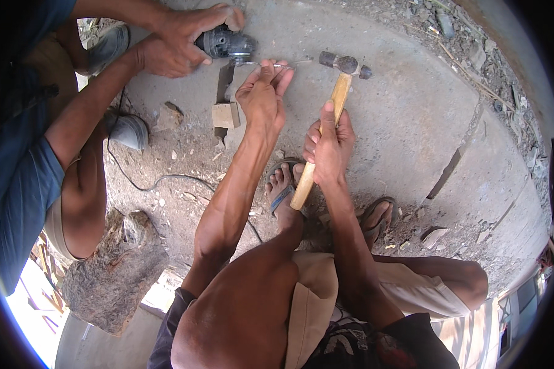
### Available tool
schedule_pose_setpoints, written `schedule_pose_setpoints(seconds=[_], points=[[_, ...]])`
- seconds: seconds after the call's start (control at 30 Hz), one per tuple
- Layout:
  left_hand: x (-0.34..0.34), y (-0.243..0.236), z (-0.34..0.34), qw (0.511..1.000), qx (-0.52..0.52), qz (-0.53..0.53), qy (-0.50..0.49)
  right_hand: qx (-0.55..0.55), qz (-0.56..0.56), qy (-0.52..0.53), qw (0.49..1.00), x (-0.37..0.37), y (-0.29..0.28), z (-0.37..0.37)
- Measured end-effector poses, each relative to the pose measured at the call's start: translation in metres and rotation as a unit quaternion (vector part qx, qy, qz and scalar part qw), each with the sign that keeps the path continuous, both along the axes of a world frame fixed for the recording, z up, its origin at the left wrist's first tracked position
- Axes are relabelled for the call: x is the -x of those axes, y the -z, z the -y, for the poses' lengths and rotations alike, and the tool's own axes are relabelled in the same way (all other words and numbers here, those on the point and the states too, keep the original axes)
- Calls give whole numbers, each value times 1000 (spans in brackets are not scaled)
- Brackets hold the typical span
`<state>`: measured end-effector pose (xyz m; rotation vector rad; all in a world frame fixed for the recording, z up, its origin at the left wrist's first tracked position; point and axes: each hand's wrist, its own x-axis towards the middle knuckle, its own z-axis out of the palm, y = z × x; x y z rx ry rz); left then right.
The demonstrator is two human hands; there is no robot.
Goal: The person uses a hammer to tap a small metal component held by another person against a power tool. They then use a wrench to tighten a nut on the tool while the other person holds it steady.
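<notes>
A thin rod (282,65) is pinched by the fingertips of the left hand (262,95), beside the head of a grinder (226,44) gripped in a co-worker's hands (180,46); a hammer (341,92) is clasped by the closed right hand (330,146). Apparently, a holding step is in hand, and steadiness is called for.

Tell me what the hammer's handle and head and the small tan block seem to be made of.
Handle: likely wood, smooth; yellowish-brown with faint streaks.
Head: probably steel or iron, dull; dark grey with worn patches.
Block: matte; wood, brick or stone, I cannot tell.
</notes>
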<state>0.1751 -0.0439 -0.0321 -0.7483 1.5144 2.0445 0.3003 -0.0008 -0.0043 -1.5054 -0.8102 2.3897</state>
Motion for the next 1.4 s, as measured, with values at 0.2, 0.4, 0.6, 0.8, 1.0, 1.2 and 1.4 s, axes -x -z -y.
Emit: schedule_pose_setpoints(seconds=[0.2,0.4,0.6,0.8,1.0,1.2,1.4], points=[[1,-1,-4,1000,-5,0,-16,4,0,11,1000,-1,-1,8],[1,-1,-4,1000,-6,-7,-22,10,-5,14,1000,0,2,11],[-4,5,-7,999,-2,-31,-37,6,-6,22,1000,0,5,10],[-4,7,-8,998,-1,-41,-47,9,0,23,1000,-1,5,8],[-1,4,-7,998,5,-38,-44,14,-3,29,999,2,1,10],[-3,5,-7,998,2,-44,-49,18,-4,28,999,2,2,15],[-2,6,-7,998,7,-46,-47,8,-15,20,1000,1,7,14]])
